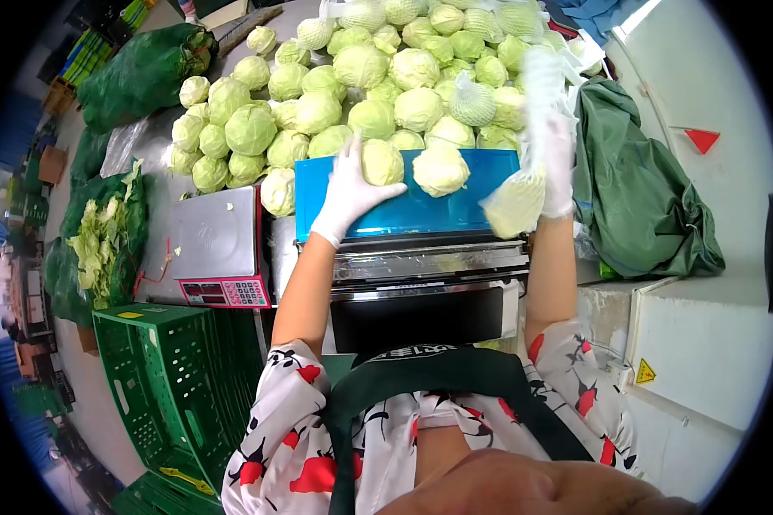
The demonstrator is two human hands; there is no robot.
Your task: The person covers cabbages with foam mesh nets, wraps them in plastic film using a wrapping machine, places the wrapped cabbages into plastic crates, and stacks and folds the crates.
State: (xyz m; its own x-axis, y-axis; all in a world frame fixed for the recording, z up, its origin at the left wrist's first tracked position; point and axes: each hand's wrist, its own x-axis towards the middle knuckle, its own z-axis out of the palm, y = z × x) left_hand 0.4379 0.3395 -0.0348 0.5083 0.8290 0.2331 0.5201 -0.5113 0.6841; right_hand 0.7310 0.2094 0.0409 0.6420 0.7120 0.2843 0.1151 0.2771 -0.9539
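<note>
Head view: a cabbage heap point(360, 66) covers the far tabletop point(156, 184), with a blue platform point(421, 215) nearer. At right, white foam netting point(537, 112) hangs along the right hand point(560, 167) (too blurred to tell how its fingers close); keeping it untwisted should help. The left hand point(348, 189), fingers spread wide, cups one round cabbage point(383, 162) on the platform's left; a gentle, broad hold should prevent rolling and bruising.
</note>
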